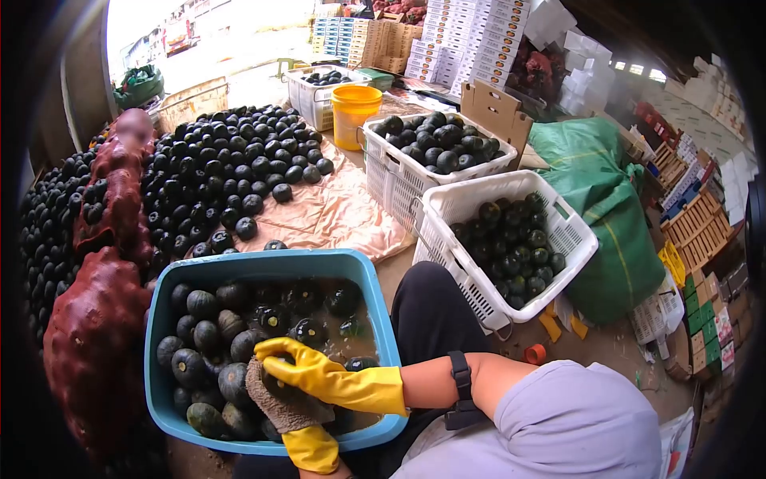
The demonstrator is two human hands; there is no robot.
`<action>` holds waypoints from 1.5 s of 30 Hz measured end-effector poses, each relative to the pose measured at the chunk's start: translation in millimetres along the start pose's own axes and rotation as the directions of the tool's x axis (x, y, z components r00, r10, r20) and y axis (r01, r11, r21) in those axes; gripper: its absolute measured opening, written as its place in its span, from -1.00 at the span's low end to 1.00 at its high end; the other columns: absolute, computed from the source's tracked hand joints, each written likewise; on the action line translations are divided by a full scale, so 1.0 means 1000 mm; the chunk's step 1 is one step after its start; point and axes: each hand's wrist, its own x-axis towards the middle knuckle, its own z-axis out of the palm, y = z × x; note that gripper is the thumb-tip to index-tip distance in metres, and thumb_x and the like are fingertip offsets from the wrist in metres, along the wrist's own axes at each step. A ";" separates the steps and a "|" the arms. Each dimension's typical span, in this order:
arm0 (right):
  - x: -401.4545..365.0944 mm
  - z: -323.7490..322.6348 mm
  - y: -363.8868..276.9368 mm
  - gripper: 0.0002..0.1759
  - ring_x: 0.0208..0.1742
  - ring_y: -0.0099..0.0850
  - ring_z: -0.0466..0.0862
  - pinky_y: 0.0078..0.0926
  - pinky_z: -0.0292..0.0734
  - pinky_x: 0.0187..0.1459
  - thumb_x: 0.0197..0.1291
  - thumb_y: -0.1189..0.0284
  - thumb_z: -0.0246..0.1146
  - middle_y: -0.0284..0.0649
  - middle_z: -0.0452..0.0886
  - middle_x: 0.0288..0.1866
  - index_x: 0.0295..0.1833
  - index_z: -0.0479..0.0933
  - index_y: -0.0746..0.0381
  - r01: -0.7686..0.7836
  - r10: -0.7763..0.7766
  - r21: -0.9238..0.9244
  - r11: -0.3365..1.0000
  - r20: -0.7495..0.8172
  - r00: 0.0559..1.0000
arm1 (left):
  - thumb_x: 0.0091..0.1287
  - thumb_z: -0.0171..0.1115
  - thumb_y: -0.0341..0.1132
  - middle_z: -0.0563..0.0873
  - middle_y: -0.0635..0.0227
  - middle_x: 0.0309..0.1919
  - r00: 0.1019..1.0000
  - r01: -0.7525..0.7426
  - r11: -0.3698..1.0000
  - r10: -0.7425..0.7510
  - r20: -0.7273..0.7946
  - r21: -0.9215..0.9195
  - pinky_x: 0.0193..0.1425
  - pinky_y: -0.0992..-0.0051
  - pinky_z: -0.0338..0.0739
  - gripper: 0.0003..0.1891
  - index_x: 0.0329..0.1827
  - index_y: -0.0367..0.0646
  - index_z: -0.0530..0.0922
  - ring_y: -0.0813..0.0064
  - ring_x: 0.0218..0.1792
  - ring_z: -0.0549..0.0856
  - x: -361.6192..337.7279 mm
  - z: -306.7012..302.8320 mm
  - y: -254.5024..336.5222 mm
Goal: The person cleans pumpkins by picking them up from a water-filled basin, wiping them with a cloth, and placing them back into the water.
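A blue tub (pixel 371 299) of murky water stands before me, with many dark green squashes (pixel 189 369) in it. Both my hands wear yellow rubber gloves over the tub's near side. My right hand (pixel 307 371) curls from above over a dark squash (pixel 278 388), partly hidden by the glove. Below it, my left hand (pixel 311 447) comes up from the bottom edge; a brown rough cloth (pixel 275 403) covers its fingers and lies against the same squash. The cloth hides how the left fingers sit.
A white crate of wet squashes (pixel 511 247) stands at my right, another crate (pixel 391 172) behind it. Squashes (pixel 231 160) are heaped on a pale sheet (pixel 335 211). There are a yellow bucket (pixel 355 120), red net sacks (pixel 96 343) and a green sack (pixel 598 215).
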 end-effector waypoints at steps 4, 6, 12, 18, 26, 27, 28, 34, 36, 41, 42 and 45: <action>0.014 -0.022 0.060 -0.31 0.49 -0.06 0.62 -0.15 0.46 0.56 0.48 0.23 0.46 0.02 0.66 0.47 0.61 0.47 0.21 0.424 -0.445 -0.327 0.845 0.011 0.895 | 0.30 0.54 -0.25 0.73 -0.04 0.22 0.928 -0.329 0.704 0.363 0.079 0.630 0.51 0.12 0.52 -0.38 0.39 -0.28 0.58 -0.03 0.32 0.71 -0.031 0.048 0.067; 0.004 -0.039 0.015 -0.26 0.46 0.15 0.59 -0.01 0.47 0.53 0.35 0.22 0.51 0.16 0.61 0.45 0.57 0.49 0.21 0.438 -0.285 -0.639 0.632 0.334 0.898 | 0.50 0.35 -0.34 0.79 0.10 0.12 0.680 -0.519 0.204 0.686 0.257 0.830 0.45 0.24 0.60 -0.68 0.23 -0.30 0.64 0.15 0.21 0.77 -0.026 0.014 0.036; 0.007 -0.036 -0.037 -0.29 0.35 -0.24 0.69 -0.23 0.61 0.34 0.38 -0.01 0.48 -0.09 0.65 0.39 0.51 0.51 0.06 -0.292 0.413 -0.419 0.860 0.236 0.880 | -0.03 0.70 -0.09 0.75 0.22 0.26 0.863 -0.485 0.288 0.312 0.398 0.826 0.53 0.22 0.54 -0.16 0.37 -0.12 0.56 0.16 0.28 0.74 -0.029 0.010 0.049; -0.002 -0.062 0.049 -0.21 0.38 0.07 0.64 -0.06 0.48 0.49 0.33 0.11 0.58 0.17 0.62 0.36 0.53 0.46 0.19 0.256 -0.132 -0.723 0.642 0.224 0.966 | 0.25 0.56 -0.27 0.86 0.04 -0.01 0.786 -0.490 0.315 0.563 0.256 0.813 0.23 0.24 0.72 -0.62 0.08 -0.18 0.70 -0.05 0.05 0.85 -0.032 0.028 0.041; 0.002 -0.038 0.071 -0.18 0.45 -0.07 0.63 -0.08 0.55 0.49 0.36 0.29 0.57 0.06 0.59 0.45 0.62 0.36 0.18 0.138 -0.140 -0.039 0.990 -0.038 0.989 | 0.14 0.69 -0.07 0.85 0.15 0.06 0.880 -0.333 0.555 0.474 0.039 0.763 0.37 0.17 0.67 -0.35 0.26 -0.14 0.66 0.09 0.14 0.83 -0.016 0.025 0.014; 0.001 -0.041 0.055 -0.18 0.49 -0.07 0.60 -0.11 0.51 0.51 0.34 0.33 0.57 0.06 0.56 0.48 0.62 0.37 0.20 0.201 -0.177 -0.252 0.946 0.115 0.977 | 0.17 0.66 -0.10 0.85 0.14 0.06 0.884 -0.274 0.529 0.468 -0.007 0.803 0.37 0.16 0.67 -0.42 0.21 -0.14 0.69 0.06 0.15 0.83 -0.018 0.039 0.028; -0.005 -0.052 0.026 -0.18 0.52 -0.07 0.57 -0.13 0.48 0.54 0.33 0.37 0.56 0.06 0.53 0.51 0.62 0.37 0.21 0.288 -0.183 -0.431 0.855 0.269 0.946 | 0.19 0.62 -0.13 0.85 0.12 0.05 0.881 -0.252 0.442 0.472 0.016 0.861 0.38 0.15 0.67 -0.49 0.16 -0.14 0.71 0.00 0.16 0.83 -0.017 0.027 0.020; -0.028 -0.037 -0.003 -0.30 0.42 -0.23 0.61 -0.20 0.49 0.50 0.46 0.34 0.48 -0.07 0.61 0.40 0.59 0.36 0.18 0.033 0.005 -0.163 0.986 0.223 0.975 | 0.20 0.51 -0.31 0.86 0.19 -0.11 0.848 -0.485 0.520 0.477 0.231 0.703 0.12 0.26 0.71 -0.67 0.01 -0.16 0.68 0.07 -0.07 0.84 -0.025 0.012 0.071; -0.009 -0.040 0.027 -0.34 0.39 -0.36 0.60 -0.28 0.53 0.45 0.55 0.21 0.43 -0.12 0.61 0.39 0.57 0.37 0.24 0.263 -0.232 -0.259 0.929 0.144 0.962 | 0.22 0.54 -0.33 0.87 0.22 -0.10 0.810 -0.463 0.504 0.575 0.117 0.729 0.06 0.34 0.73 -0.70 -0.01 -0.12 0.71 0.18 -0.10 0.86 -0.018 0.025 0.055; 0.008 -0.039 0.050 -0.27 0.55 0.16 0.49 0.03 0.35 0.60 0.48 0.21 0.44 0.22 0.51 0.51 0.64 0.42 0.23 0.386 -0.565 -0.781 0.491 0.052 0.823 | 0.46 0.35 -0.37 0.71 0.26 0.40 0.945 -0.190 0.575 0.328 -0.012 0.796 0.51 0.18 0.56 -0.49 0.48 -0.07 0.53 0.26 0.42 0.69 -0.023 0.045 0.041; -0.004 -0.031 0.046 -0.28 0.56 0.14 0.49 0.04 0.35 0.59 0.46 0.24 0.45 0.21 0.51 0.52 0.63 0.43 0.21 0.411 -0.586 -0.828 0.382 0.127 0.801 | 0.51 0.29 -0.34 0.66 0.26 0.45 0.969 -0.087 0.527 0.242 -0.051 0.845 0.53 0.14 0.52 -0.46 0.55 -0.02 0.46 0.25 0.48 0.63 -0.028 0.044 0.042; -0.004 -0.030 0.078 -0.37 0.51 -0.13 0.54 -0.11 0.40 0.58 0.53 0.24 0.43 -0.01 0.58 0.47 0.60 0.47 0.13 0.241 -0.280 -0.359 0.902 -0.062 0.958 | 0.29 0.53 -0.15 0.67 0.21 0.33 0.939 -0.220 0.355 0.330 0.099 0.908 0.44 0.05 0.56 -0.30 0.51 0.08 0.48 0.08 0.42 0.62 -0.026 0.027 0.038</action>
